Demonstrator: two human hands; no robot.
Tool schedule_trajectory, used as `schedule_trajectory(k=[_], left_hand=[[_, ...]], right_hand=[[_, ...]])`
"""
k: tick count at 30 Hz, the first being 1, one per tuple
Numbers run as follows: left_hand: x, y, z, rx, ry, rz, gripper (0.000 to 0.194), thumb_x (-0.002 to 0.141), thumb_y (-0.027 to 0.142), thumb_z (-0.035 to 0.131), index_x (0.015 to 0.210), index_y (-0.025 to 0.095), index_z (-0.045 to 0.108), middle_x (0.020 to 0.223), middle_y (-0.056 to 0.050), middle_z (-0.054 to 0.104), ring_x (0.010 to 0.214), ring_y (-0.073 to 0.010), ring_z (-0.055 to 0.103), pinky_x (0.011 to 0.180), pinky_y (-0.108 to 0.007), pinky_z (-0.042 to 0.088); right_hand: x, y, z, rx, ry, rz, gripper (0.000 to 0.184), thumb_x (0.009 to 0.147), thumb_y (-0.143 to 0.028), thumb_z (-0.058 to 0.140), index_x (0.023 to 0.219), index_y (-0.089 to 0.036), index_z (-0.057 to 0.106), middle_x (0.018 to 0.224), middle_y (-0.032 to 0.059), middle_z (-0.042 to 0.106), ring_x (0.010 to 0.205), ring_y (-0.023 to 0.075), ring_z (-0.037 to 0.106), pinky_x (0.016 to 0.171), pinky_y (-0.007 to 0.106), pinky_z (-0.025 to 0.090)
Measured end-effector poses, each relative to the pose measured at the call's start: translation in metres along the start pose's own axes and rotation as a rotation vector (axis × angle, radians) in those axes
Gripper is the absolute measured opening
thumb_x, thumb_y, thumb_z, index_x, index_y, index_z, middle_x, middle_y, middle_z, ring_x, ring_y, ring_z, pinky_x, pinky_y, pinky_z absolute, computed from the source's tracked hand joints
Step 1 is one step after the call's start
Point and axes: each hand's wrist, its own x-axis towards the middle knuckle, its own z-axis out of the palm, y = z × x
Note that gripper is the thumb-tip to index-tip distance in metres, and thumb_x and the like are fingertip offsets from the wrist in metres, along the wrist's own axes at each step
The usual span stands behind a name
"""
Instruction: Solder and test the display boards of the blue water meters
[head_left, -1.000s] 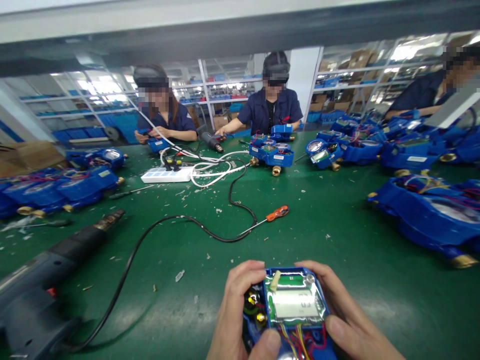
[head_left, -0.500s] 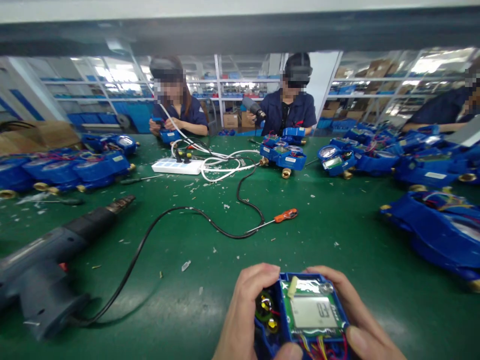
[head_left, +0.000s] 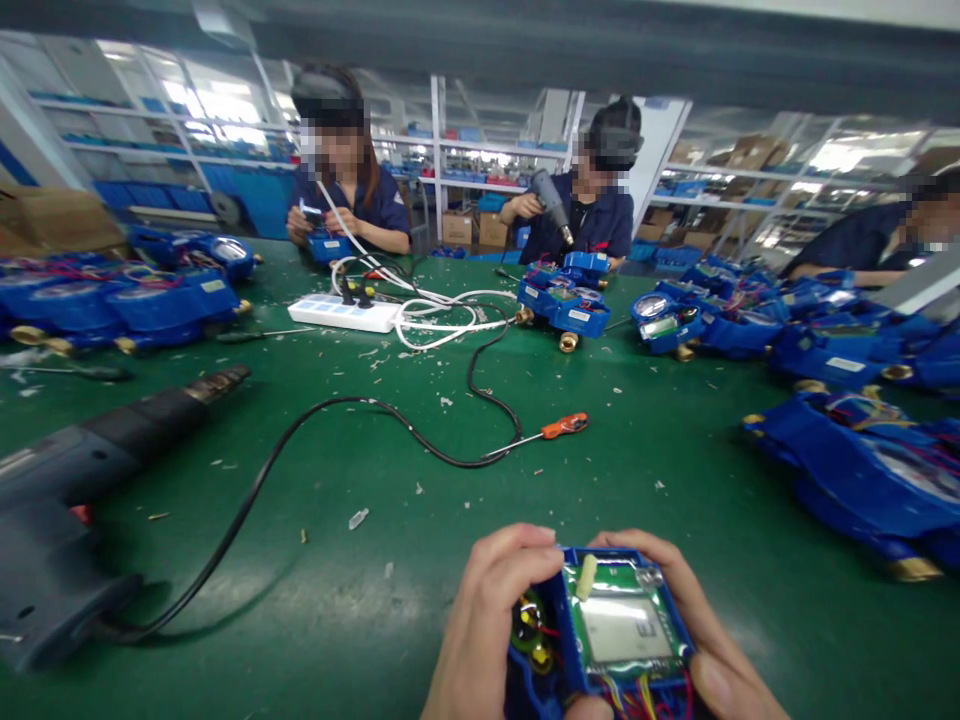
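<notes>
Both my hands hold a blue plastic water meter casing (head_left: 622, 630) low in the head view, over the green bench mat. My left hand (head_left: 491, 625) grips its left side, and my right hand (head_left: 701, 620) wraps its right side. Inside the casing sit a green circuit board with a small LCD screen (head_left: 616, 630), a cream-coloured cylinder (head_left: 586, 577), and red and yellow wires. Two round yellow-topped parts (head_left: 530, 630) show near my left fingers. The casing's lower end is hidden by my thumbs and the frame edge.
A corded heat gun (head_left: 67, 480) lies at the left, its black cable crossing the mat past an orange-handled screwdriver (head_left: 564, 426). A white power strip (head_left: 341, 314) stands farther back. Blue meters with brass fittings line both sides. Co-workers sit opposite and at right.
The whole view has tilted and shifted, with the bench scene rising. My hands keep the same hold on the casing. The far co-worker's heat gun now points down.
</notes>
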Motion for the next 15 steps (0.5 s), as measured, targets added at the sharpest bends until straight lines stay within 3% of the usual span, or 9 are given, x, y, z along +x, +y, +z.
schedule_trajectory(k=[3, 5, 8, 11, 13, 15], left_hand=[[-0.001, -0.005, -0.005, 0.009, -0.067, -0.007, 0.057, 0.080, 0.035, 0.064, 0.132, 0.033, 0.042, 0.129, -0.008, 0.050, 0.123, -0.0279, 0.047, 0.098, -0.038, 0.041], [-0.001, -0.007, -0.007, 0.018, -0.082, -0.006, 0.057, 0.079, 0.033, 0.064, 0.132, 0.032, 0.042, 0.129, -0.008, 0.049, 0.123, -0.0277, 0.047, 0.099, -0.038, 0.041], [0.000, -0.007, -0.007, 0.040, -0.091, -0.009, 0.056, 0.079, 0.031, 0.063, 0.131, 0.032, 0.042, 0.130, -0.007, 0.048, 0.124, -0.0268, 0.045, 0.100, -0.037, 0.040], [0.002, -0.004, -0.006, 0.047, -0.103, -0.006, 0.056, 0.080, 0.029, 0.061, 0.132, 0.032, 0.040, 0.131, -0.006, 0.046, 0.126, -0.0256, 0.043, 0.102, -0.036, 0.039], [0.002, 0.000, -0.003, 0.042, -0.087, -0.019, 0.054, 0.081, 0.030, 0.060, 0.131, 0.034, 0.040, 0.131, -0.005, 0.045, 0.126, -0.0243, 0.043, 0.103, -0.036, 0.037], [0.002, 0.003, 0.000, 0.030, -0.036, -0.051, 0.049, 0.082, 0.035, 0.059, 0.128, 0.035, 0.042, 0.129, -0.003, 0.046, 0.124, -0.0238, 0.043, 0.103, -0.036, 0.036]], right_hand=[[0.002, 0.003, -0.005, 0.004, -0.036, 0.052, 0.071, 0.079, -0.068, 0.057, 0.134, -0.028, 0.036, 0.138, 0.0082, 0.043, 0.126, 0.0333, 0.043, 0.097, 0.039, 0.042], [0.003, 0.004, -0.013, -0.138, -0.009, 0.020, 0.069, 0.082, -0.069, 0.052, 0.135, -0.027, 0.038, 0.139, 0.0083, 0.041, 0.127, 0.0338, 0.041, 0.100, 0.040, 0.039], [0.006, 0.001, -0.028, -0.541, 0.149, -0.197, 0.054, 0.094, -0.063, 0.036, 0.133, -0.028, 0.046, 0.140, 0.0045, 0.039, 0.129, 0.0304, 0.036, 0.107, 0.040, 0.031], [0.011, -0.018, -0.035, -0.899, 0.259, -0.444, 0.034, 0.101, -0.043, 0.036, 0.130, -0.031, 0.050, 0.134, 0.0017, 0.045, 0.126, 0.0233, 0.039, 0.107, 0.035, 0.031], [0.017, -0.039, -0.029, -1.074, 0.198, -0.586, 0.029, 0.098, -0.028, 0.047, 0.126, -0.030, 0.051, 0.127, 0.0012, 0.048, 0.121, 0.0174, 0.044, 0.102, 0.026, 0.036], [0.024, -0.059, -0.016, -1.170, 0.057, -0.692, 0.029, 0.094, -0.018, 0.052, 0.121, -0.027, 0.053, 0.120, 0.0018, 0.050, 0.116, 0.0136, 0.046, 0.096, 0.021, 0.040]])
